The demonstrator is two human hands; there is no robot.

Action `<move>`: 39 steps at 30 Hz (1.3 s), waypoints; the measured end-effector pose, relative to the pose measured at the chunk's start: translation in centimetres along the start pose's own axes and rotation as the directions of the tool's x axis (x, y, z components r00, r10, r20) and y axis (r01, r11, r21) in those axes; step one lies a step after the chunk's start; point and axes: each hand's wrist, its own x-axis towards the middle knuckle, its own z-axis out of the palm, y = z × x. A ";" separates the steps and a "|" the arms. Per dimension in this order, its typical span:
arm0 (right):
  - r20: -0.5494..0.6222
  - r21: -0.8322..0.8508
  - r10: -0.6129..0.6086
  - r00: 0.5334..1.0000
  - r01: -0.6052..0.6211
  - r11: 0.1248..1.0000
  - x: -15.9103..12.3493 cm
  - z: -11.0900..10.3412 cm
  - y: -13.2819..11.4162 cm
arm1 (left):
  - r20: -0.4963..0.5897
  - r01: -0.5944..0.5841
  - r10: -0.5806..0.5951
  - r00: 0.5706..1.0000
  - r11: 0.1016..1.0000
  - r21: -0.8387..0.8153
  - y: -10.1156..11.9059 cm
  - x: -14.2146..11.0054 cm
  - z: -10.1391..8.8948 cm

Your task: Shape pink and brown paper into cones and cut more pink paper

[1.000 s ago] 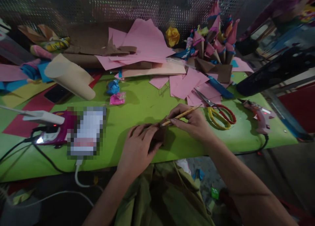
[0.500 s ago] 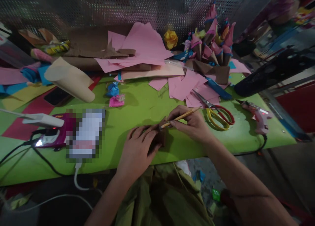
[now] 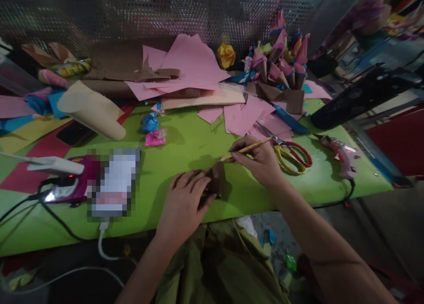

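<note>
My left hand is closed on a small folded piece of brown paper, pressed against the green tabletop; the fingers hide part of it. In my right hand a thin, yellowish, pencil-like wooden stick is pinched between thumb and fingers. Its dark tip points left, just above the paper's upper corner. Scissors with red and yellow handles lie right beside my right hand. A pink glue gun with a lit red light rests farther right.
Pink paper sheets and pink-tipped paper cones are heaped along the back of the green table. Blue and pink crumpled wrappers lie left of centre. At left are a blurred phone, a purple power strip and cables.
The stick's tip has lifted off the brown paper, and my right hand has shifted slightly up. My left hand keeps its hold. The whole view has moved a little.
</note>
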 end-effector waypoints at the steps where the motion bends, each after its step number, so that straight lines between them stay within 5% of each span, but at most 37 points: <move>1: -0.006 0.000 0.001 1.000 -0.001 1.000 0.0 0.0 0.0 | 0.002 0.002 -0.002 1.000 1.000 0.000 0.0 0.0 0.0; 15: -0.003 -0.101 -0.079 0.997 0.078 0.992 0.1 0.1 -0.1 | -0.005 -0.032 0.032 0.999 0.999 -0.009 -0.1 0.0 0.1; 39: 0.070 0.013 -0.090 0.994 0.089 0.996 -0.2 0.2 -0.2 | -0.019 -0.026 0.027 0.999 0.999 0.037 -0.1 -0.1 0.1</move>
